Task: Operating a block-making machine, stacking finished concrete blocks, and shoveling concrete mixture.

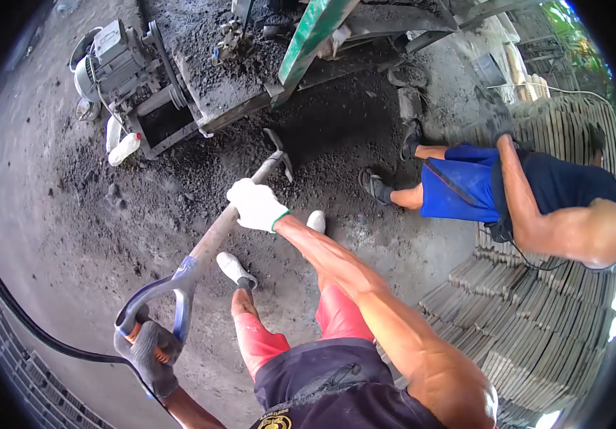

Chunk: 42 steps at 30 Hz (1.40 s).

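Observation:
A shovel with a wooden shaft and a bluish D-shaped grip slants from the lower left up to the middle. My left hand, in a grey glove with orange marks, is closed around the D-grip. Farther down the shaft, my right hand, in a white glove with a green cuff, is wrapped around the wood. The shovel's blade is seen mostly edge-on, low over dark loose material on the ground. Whether it touches that material, I cannot tell.
Ahead left stands a grey electric motor on a belt-driven machine, with a white bottle beside it. A green beam rises ahead. At the right stands a co-worker in blue shorts, among stacked thin slabs. A black cable curves at left.

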Tool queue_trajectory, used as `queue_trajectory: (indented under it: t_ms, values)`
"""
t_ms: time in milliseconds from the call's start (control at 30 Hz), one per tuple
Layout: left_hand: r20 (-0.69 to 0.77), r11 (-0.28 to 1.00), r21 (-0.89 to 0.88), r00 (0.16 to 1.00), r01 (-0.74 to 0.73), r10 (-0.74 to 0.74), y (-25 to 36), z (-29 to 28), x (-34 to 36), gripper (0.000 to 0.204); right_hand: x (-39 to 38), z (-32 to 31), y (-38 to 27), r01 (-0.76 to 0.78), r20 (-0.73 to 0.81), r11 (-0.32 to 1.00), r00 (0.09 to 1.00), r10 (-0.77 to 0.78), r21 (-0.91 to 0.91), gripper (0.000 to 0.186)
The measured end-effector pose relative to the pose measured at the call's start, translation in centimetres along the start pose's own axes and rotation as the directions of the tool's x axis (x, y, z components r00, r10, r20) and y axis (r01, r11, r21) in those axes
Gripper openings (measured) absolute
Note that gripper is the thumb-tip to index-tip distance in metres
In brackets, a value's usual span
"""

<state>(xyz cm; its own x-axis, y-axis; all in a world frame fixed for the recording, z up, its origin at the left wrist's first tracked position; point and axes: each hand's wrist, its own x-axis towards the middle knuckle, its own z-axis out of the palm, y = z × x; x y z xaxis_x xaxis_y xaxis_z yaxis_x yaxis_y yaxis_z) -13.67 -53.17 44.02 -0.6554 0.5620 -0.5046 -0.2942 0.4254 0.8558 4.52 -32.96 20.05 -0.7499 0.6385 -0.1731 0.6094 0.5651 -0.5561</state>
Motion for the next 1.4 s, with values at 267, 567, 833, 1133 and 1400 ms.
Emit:
queue_trajectory:
  t_ms: [267, 567, 833, 1133, 1400]
  values:
    - [0.205, 0.995, -0.041, 0.976, 0.086, -0.076, -8.1, 10.0, 3.7, 0.027, -6.8, -0.1, 12.9, -0.364, -0.014, 0.924, 0.931, 0.365, -0.119, 0.034]
    - [-0.11, 0.983, 0.138, 0.989, 0.118, -0.103, -0.2, 3.8, 0.8, 0.021, -3.1, 4.8, 1.8, -0.124, -0.104, 0.99, 0.986, 0.131, 0.065, 0.024]
    - [0.301, 0.858, 0.36, 0.916, -0.367, 0.266, -4.9, -6.7, 6.2, 0.018, -6.6, 0.9, -0.6, -0.209, -0.011, 0.978, 0.978, 0.209, -0.007, 0.023]
    - [0.395, 0.994, 0.103, 0.915, 0.048, -0.085, -3.2, 7.8, 2.9, 0.025, -10.7, 3.8, 8.5, -0.38, -0.109, 0.918, 0.913, 0.392, 0.118, 0.03]
    - [0.005, 0.982, 0.145, 0.993, -0.118, 0.118, 5.9, -9.7, -2.6, 0.021, -1.7, 3.1, -11.8, 0.129, -0.17, 0.97, 0.981, -0.094, 0.208, 0.038]
